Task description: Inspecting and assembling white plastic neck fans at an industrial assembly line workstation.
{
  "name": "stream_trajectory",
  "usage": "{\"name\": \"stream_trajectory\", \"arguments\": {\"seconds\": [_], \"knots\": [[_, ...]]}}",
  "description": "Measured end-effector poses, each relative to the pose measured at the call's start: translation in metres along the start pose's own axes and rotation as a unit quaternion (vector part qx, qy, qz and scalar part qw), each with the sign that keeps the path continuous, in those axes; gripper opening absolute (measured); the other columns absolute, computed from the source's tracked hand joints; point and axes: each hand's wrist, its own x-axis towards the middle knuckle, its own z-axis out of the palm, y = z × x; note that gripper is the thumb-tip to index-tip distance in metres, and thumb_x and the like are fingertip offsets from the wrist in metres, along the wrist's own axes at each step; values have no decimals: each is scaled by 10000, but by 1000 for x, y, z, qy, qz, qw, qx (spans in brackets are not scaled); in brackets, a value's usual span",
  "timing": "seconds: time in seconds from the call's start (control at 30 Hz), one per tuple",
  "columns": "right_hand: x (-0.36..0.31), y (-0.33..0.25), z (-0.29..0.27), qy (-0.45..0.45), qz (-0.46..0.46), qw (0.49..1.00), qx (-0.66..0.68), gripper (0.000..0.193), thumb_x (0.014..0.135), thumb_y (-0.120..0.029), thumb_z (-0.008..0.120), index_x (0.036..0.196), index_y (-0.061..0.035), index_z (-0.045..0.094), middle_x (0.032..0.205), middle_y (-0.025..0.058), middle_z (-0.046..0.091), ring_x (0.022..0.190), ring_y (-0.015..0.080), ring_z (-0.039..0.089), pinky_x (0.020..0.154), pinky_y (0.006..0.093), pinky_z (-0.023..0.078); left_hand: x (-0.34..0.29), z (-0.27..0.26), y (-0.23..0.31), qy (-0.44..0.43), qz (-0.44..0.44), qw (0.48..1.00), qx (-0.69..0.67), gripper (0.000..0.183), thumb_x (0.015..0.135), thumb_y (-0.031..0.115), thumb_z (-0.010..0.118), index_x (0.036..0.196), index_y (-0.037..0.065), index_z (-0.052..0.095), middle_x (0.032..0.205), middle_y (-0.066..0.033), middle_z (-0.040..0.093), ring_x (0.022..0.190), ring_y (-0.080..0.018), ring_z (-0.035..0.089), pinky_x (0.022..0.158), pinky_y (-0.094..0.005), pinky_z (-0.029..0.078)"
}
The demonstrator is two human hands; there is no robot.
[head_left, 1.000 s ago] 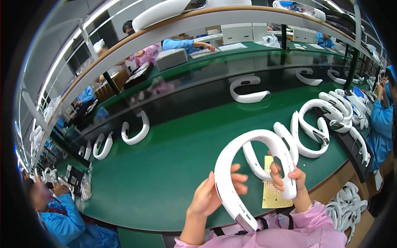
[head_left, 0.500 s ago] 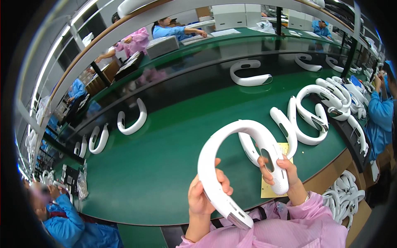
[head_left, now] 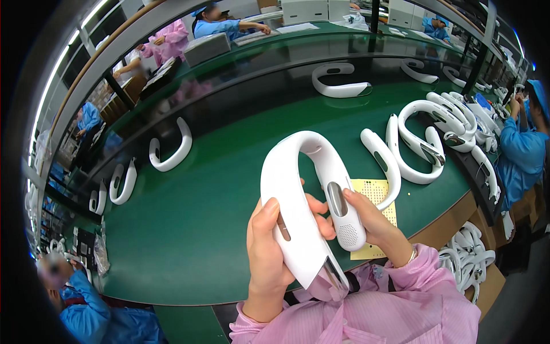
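Note:
A white U-shaped neck fan (head_left: 281, 172) is held in both hands above the front of the green table, its curve pointing away from me. My left hand (head_left: 266, 246) is closed round its left arm, thumb beside a small slot, fingers reaching into the gap. On the other arm, which has a shiny oval panel and a dotted grille, rests my right hand (head_left: 372, 221), thumb near the panel; most of its fingers are hidden behind. Just beyond that hand lies a yellow sheet (head_left: 369, 188) with small marks, and another neck fan (head_left: 385, 163) partly over it.
More neck fans (head_left: 423, 172) are piled on the right of the green table (head_left: 200, 241). Others stand along the dark far strip (head_left: 263, 86) and at left. A carton (head_left: 484, 298) of white parts sits low at right. Co-workers in blue (head_left: 518, 146) are on both sides.
The neck fan has tilted and turned in my hands, its two arms now seen closer together, and it sits slightly higher and further left. The whole view has shifted a little.

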Motion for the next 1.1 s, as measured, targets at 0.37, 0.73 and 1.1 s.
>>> {"name": "stream_trajectory", "arguments": {"seconds": [0.37,0.73,1.1], "knots": [[10,9,6,20,23,998,57,401,977,-336,328,1154,4,447,955,131,594,745,195,624,650,325,550,-2,11,5,19,-11,994,105,428,913,299,355,1150,-48,434,832,-138,591,601,-225,611,533,-344,530],[12,14,5,-7,4,998,65,475,962,-376,363,1245,1,424,909,99,592,736,171,611,652,304,528,-19,3,5,-32,-7,987,157,452,894,281,360,1188,-61,393,851,-188,589,584,-262,616,502,-339,521],[-31,-25,19,-46,-266,907,-324,520,960,-230,396,1409,-20,235,1031,81,446,797,101,470,711,226,407,-10,-95,-12,121,134,958,220,520,885,254,548,1320,65,333,968,-100,536,733,-149,534,666,-312,484]]}}
